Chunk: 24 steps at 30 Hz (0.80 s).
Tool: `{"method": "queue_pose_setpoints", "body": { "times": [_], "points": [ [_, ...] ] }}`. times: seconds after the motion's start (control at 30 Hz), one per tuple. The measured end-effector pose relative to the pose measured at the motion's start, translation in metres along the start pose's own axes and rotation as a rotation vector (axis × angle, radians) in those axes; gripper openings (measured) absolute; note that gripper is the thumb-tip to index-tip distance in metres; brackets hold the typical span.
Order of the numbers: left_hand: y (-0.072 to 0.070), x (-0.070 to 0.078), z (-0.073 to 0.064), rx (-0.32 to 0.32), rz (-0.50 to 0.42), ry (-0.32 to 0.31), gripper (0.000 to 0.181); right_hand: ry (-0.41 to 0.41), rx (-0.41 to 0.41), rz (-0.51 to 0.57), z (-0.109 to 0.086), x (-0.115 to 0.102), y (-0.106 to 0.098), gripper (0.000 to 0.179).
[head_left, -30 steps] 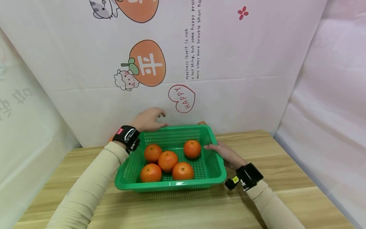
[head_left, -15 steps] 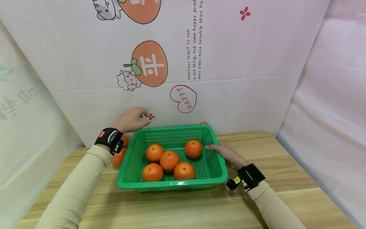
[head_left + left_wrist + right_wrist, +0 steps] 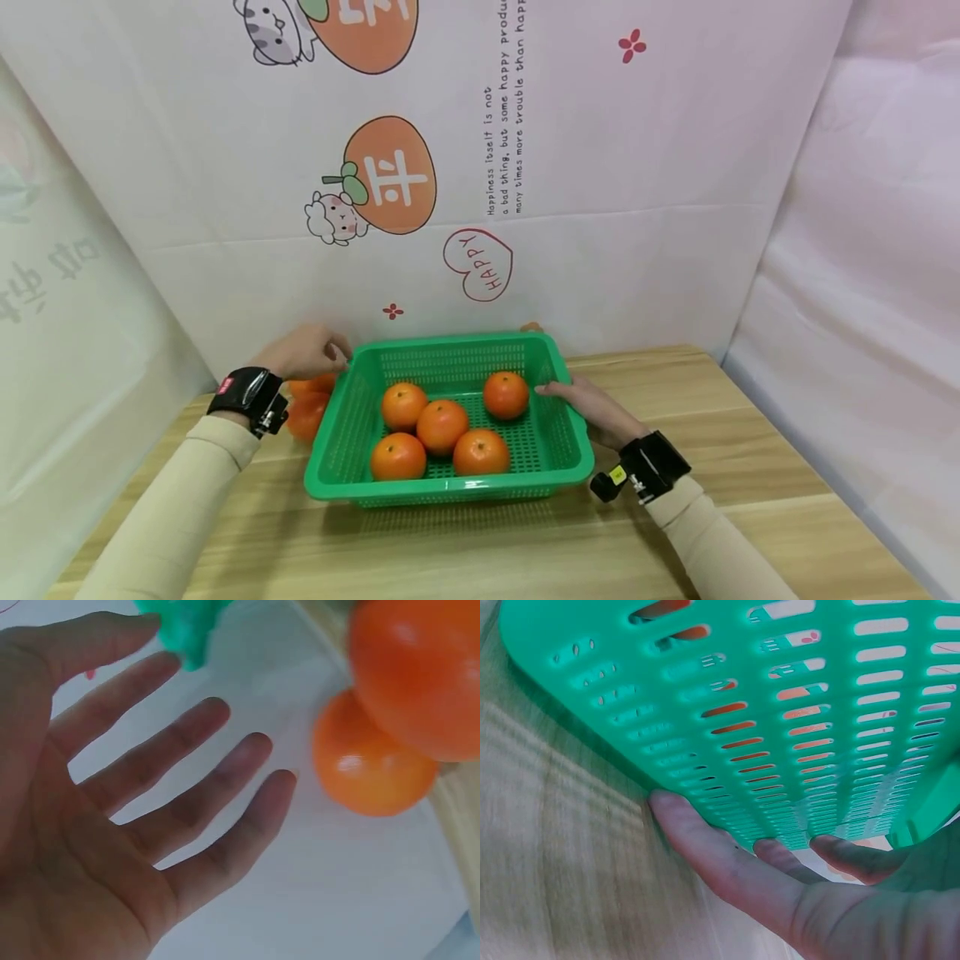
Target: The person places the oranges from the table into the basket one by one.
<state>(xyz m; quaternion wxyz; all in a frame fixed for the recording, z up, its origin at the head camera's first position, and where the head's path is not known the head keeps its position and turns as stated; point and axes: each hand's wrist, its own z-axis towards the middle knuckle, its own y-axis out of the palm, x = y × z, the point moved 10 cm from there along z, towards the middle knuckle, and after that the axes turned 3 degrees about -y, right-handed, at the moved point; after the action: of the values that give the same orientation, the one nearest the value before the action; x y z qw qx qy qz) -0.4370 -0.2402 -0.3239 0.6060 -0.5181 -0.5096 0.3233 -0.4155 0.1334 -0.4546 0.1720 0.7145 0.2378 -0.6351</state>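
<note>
A green plastic basket with slotted walls sits on the table, holding several oranges. My right hand grips its right rim, the thumb hooked inside and the fingers against the outer wall. Beyond the basket's far left corner, my left hand hovers above two loose oranges. In the left wrist view, the fingers are spread and loosely bent, with nothing in the palm. The thumb and index tips are near the basket's green corner; whether they touch it, I cannot tell.
The wooden table extends in front of the basket and to its right. A printed white cloth hangs close behind the basket. More white cloth closes off both sides.
My left hand has moved left from behind the basket's back rim, then lowered beside its far left corner above the loose oranges. My right hand keeps its grip; the basket stays in place.
</note>
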Motion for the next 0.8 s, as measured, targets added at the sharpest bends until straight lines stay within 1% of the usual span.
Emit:
{"method": "queue_pose_setpoints", "body": {
  "times": [0.1, 0.17, 0.23, 0.33, 0.4, 0.5, 0.6, 0.7, 0.8],
  "points": [
    [0.005, -0.010, -0.005, -0.008, -0.030, -0.020, 0.010, -0.001, 0.000, -0.001, 0.001, 0.001, 0.001, 0.077],
    [0.007, -0.016, -0.008, -0.010, -0.043, -0.042, 0.009, 0.002, 0.001, 0.001, 0.002, 0.002, 0.000, 0.077],
    [0.009, -0.021, -0.011, -0.010, -0.054, -0.066, 0.013, -0.003, -0.006, -0.001, 0.002, 0.001, 0.000, 0.077],
    [0.014, -0.025, -0.014, -0.010, -0.046, -0.076, 0.021, -0.004, -0.007, 0.002, 0.001, 0.001, -0.001, 0.077],
    [0.018, -0.026, -0.015, -0.013, -0.028, -0.058, 0.023, -0.005, -0.008, 0.001, 0.000, 0.001, -0.001, 0.077],
    [0.026, -0.027, -0.018, -0.015, -0.008, -0.021, 0.022, 0.000, -0.008, -0.001, 0.000, 0.002, 0.000, 0.079],
    [0.033, -0.031, -0.022, -0.026, -0.008, -0.011, 0.025, 0.008, -0.004, -0.002, 0.001, 0.003, 0.000, 0.080],
    [0.042, -0.037, -0.024, -0.064, -0.007, -0.042, 0.036, 0.007, -0.002, -0.003, 0.002, 0.002, -0.001, 0.079],
    [0.052, -0.046, -0.027, -0.132, -0.024, -0.113, 0.049, 0.003, -0.003, -0.006, 0.002, 0.002, -0.001, 0.078]
  ]
}}
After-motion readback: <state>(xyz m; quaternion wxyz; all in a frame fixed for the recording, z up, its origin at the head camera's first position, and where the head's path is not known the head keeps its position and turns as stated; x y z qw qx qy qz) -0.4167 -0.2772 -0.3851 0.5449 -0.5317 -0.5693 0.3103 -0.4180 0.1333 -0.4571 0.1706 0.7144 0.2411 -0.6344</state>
